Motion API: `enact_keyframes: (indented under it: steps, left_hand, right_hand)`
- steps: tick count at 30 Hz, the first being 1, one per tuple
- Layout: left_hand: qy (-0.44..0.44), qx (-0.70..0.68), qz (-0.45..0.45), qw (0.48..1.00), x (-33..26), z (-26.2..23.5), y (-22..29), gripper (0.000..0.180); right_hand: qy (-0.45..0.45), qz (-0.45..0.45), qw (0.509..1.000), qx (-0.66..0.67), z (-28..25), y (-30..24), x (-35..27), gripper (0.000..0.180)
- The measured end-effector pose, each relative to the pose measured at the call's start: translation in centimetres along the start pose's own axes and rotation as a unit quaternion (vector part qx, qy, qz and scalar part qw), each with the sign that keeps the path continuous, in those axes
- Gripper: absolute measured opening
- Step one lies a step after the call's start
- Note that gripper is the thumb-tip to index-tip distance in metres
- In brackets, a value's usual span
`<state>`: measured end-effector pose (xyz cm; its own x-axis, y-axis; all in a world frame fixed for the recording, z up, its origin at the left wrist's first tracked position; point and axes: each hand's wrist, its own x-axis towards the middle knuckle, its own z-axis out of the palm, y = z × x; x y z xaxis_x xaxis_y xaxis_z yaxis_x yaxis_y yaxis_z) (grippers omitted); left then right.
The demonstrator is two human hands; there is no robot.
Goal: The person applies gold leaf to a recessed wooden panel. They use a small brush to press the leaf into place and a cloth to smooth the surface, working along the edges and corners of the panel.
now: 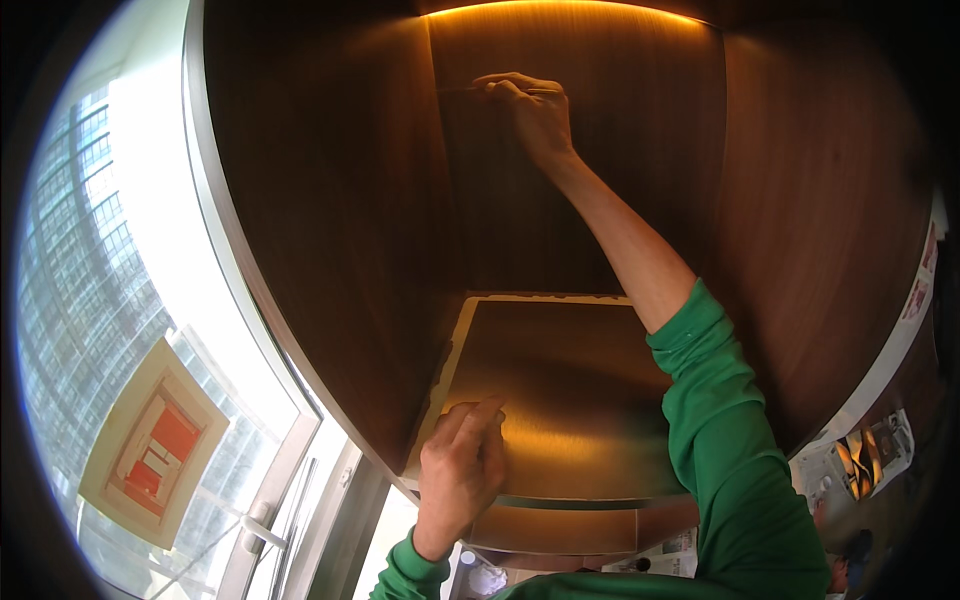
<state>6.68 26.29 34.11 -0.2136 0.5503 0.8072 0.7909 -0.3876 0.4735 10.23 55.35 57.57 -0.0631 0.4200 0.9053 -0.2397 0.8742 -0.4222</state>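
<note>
My right hand (535,112) is raised high against the dark wood back panel (600,190) of a cabinet, near its left corner. Its fingers pinch a thin, stick-like tool, whose narrow tip points left toward the side panel (330,170); its exact kind is too small to make out. Lower down, my left hand (460,470) hovers at the front left of a brown shelf board (570,350). The left fingers are curled together, and whatever they may hold is hidden. Pale yellow tape (455,350) with ragged bits runs along the shelf's left and back edges.
A glowing light strip (570,8) crosses the cabinet's top. At left is a window with a handle (262,528) and a paper sheet with a red drawing (160,445). Printed papers (885,455) lie low at right. A right side panel (820,200) encloses the space.
</note>
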Motion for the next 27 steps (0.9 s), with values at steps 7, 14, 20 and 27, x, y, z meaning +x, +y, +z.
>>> enact_keyframes:
  steps: [7, 14, 20, 27]
  left_hand:
    - [0.025, -0.04, -0.009, 0.999, 0.0, 0.6, 0.0, 0.019]
    - [0.0, -0.047, 0.046, 0.998, -0.6, -0.7, -1.1, 0.024]
    - [0.007, -0.089, 0.066, 0.994, -0.5, -0.4, -0.6, 0.02]
    - [0.034, -0.178, 0.131, 0.975, -0.3, -0.5, -1.6, 0.025]
  right_hand:
    - [0.018, -0.007, 1.0, 0.024, -3.2, -0.3, -0.7, 0.025]
    - [0.043, 0.018, 0.997, -0.065, -4.8, -5.6, -4.9, 0.027]
    - [0.014, -0.039, 0.979, -0.199, -8.0, -9.4, -7.4, 0.023]
    - [0.018, -0.161, 0.948, -0.274, -11.7, -16.5, -15.7, 0.015]
